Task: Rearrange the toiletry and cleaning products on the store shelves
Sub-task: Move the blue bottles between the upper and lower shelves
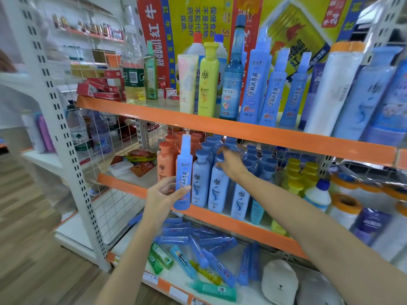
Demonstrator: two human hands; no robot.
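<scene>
My left hand grips a tall blue spray bottle upright in front of the middle shelf. My right hand reaches among the blue-capped shampoo bottles on that shelf, fingers closed around the cap of one bottle. Orange shampoo bottles stand at the left of the row. On the top shelf stand matching blue spray bottles, a yellow bottle and a cream tube.
Yellow-capped bottles and a white cleaner bottle stand right of the blue row. Blue and green tubes lie loose on the bottom shelf beside a white plush item. A wire grid panel and water bottles are at the left.
</scene>
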